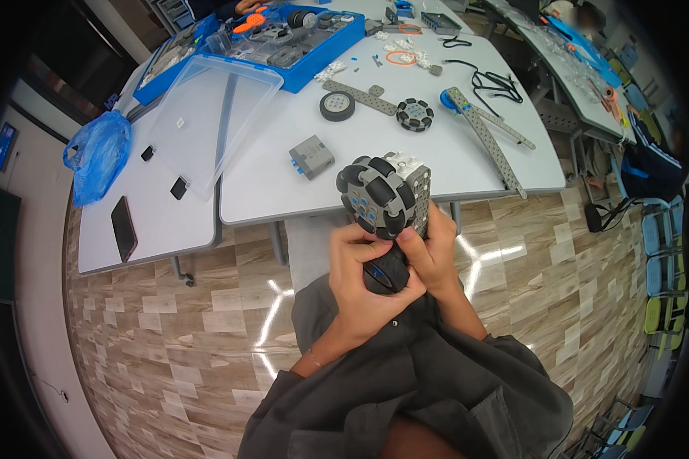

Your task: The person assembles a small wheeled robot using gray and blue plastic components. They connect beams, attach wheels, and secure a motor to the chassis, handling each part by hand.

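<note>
Just past the near table edge, both my hands hold a small built assembly. At its top is a grey omni wheel (377, 196) with black rollers and blue pins, beside a grey perforated beam (419, 190). My left hand (360, 289) is closed round a black rounded part (386, 272), which looks like another wheel, at the lower end. My right hand (438, 256) grips the assembly from the right, its thumb pressed close to the left fingertips. The fingers hide how the parts join.
On the white table (260, 200) lie a grey motor block (311, 157), a rubber-tyred wheel (337, 106), another omni wheel (415, 115), long perforated beams (494, 149) and black cables (497, 86). Behind stands a blue parts tray (321, 60). Left are a clear lid (207, 115), phone (124, 228) and blue bag (99, 157).
</note>
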A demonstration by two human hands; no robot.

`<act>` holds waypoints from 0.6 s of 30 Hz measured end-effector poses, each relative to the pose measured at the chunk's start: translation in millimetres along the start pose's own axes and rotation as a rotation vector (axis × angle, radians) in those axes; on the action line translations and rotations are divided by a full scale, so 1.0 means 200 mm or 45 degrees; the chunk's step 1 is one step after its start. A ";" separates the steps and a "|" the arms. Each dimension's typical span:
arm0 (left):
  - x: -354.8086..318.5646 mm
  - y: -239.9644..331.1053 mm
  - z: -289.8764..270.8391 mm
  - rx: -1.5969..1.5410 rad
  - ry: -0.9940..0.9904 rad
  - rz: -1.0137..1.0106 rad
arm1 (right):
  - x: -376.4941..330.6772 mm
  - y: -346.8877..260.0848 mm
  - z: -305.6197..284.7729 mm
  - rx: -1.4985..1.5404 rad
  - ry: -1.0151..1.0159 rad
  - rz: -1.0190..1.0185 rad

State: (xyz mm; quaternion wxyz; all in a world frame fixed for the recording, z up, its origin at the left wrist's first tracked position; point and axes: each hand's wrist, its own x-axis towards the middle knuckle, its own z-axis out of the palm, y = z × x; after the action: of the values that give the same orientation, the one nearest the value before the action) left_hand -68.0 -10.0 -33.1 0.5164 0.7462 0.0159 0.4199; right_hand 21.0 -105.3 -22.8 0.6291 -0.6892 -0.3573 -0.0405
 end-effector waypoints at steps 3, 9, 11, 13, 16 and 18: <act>0.01 0.00 -0.02 -0.192 -0.077 -0.099 | 0.00 0.00 0.00 0.124 -0.028 0.032; 0.03 -0.01 -0.06 -0.593 -0.184 -0.325 | 0.02 -0.04 -0.02 0.203 -0.100 0.090; 0.03 -0.01 -0.06 -0.634 -0.202 -0.348 | 0.02 -0.05 -0.02 0.206 -0.104 0.111; 0.03 -0.02 -0.07 -0.681 -0.209 -0.388 | 0.02 -0.05 -0.01 0.208 -0.102 0.133; 0.03 -0.04 -0.08 -0.747 -0.220 -0.431 | 0.02 -0.05 -0.01 0.259 -0.092 0.177; 0.03 -0.06 -0.08 -0.773 -0.242 -0.397 | 0.02 -0.06 0.00 0.315 -0.085 0.226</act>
State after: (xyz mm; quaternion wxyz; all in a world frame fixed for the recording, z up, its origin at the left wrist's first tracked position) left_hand -70.0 11.2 -36.0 0.7718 0.5829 -0.0439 0.2502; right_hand 18.0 -103.5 -10.4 0.6980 -0.6363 -0.3180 0.0826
